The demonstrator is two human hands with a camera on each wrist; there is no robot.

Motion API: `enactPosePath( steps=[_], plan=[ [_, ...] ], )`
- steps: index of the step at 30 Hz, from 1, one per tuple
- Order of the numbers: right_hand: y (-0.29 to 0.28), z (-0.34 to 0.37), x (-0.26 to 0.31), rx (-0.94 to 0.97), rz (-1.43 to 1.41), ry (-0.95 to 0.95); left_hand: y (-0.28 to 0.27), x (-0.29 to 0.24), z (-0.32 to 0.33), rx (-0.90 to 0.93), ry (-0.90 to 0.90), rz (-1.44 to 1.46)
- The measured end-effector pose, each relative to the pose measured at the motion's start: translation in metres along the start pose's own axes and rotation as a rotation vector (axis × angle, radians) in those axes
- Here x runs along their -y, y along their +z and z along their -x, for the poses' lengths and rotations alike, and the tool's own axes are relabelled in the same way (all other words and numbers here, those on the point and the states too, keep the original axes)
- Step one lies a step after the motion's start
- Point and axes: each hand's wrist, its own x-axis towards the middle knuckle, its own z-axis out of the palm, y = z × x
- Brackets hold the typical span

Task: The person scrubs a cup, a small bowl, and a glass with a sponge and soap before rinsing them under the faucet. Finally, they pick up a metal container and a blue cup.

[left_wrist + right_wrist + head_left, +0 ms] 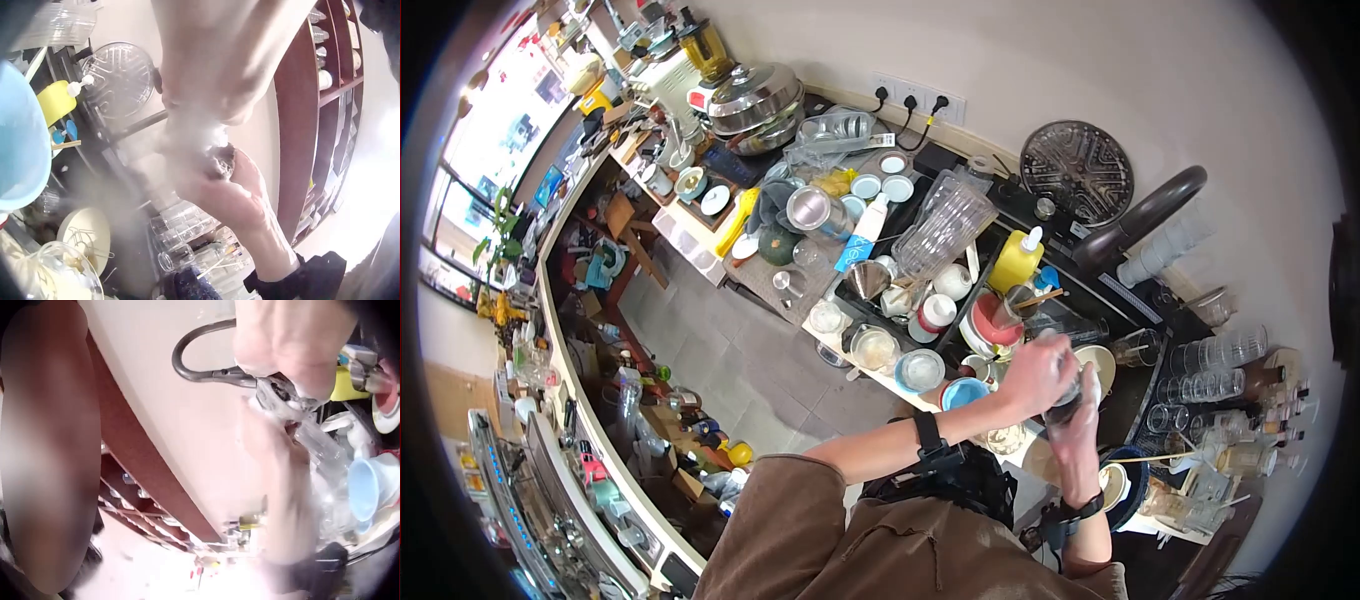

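Observation:
In the head view my left hand (1044,372) and right hand (1076,412) meet over the sink, curled about a small wet glass. From the right wrist, the clear glass (274,400) shows soap suds and a dark fuzzy clump like a steel wool scrubber (284,387) at its mouth. My left hand (275,434) grips the glass from below, while my right hand (284,347) curls over the scrubber. Seen from the left wrist, the scrubber (223,164) lies against the right palm, with white suds beside it. Fingers hide much of the glass.
A dark tap (1145,215) arches behind the sink. Rows of glasses (1215,350) stand at the right. A yellow pump bottle (1015,262), a blue bowl (965,393) and a cream bowl (1097,368) are close by. Jars and lids crowd the counter leftward.

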Motion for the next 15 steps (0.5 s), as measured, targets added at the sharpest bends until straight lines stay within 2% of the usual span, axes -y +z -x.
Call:
enactPosePath(
  steps=[1,2,4,5,6,7,8,9,10,12,15],
  plan=[
    [0.008,-0.005,0.017,-0.082,-0.504,0.337,0.000,-0.001,-0.002,0.011,0.114,-0.031],
    [0.015,-0.004,0.028,-0.114,-0.525,0.371,-0.003,-0.003,-0.003,-0.005,0.103,0.015],
    [0.033,0.004,0.036,-0.158,-0.234,0.135,-0.003,-0.009,-0.005,-0.026,0.088,0.121],
    [0.027,0.006,0.037,-0.091,0.291,0.012,0.009,0.000,-0.006,-0.169,0.025,0.127],
    [0.018,0.005,0.034,-0.036,0.821,-0.104,0.001,-0.008,-0.007,-0.005,-0.353,0.277],
    [0.018,-0.003,0.018,-0.096,1.144,-0.656,-0.003,-0.011,-0.006,0.061,-0.545,0.450],
    [0.031,0.002,0.017,-0.279,1.113,-0.545,-0.002,-0.003,-0.003,0.079,-0.530,0.417],
    [0.034,0.001,0.021,-0.210,1.214,-0.690,0.006,0.014,0.000,0.103,-0.605,0.442],
    [0.033,0.000,0.026,-0.132,1.312,-0.828,0.005,0.017,0.001,0.152,-0.702,0.597],
    [0.021,0.001,0.028,-0.032,1.521,-0.950,0.013,0.024,0.003,0.153,-0.754,0.707],
    [0.009,0.001,0.020,-0.189,1.552,-1.140,0.014,0.014,0.005,0.210,-0.942,0.777]
  ],
)
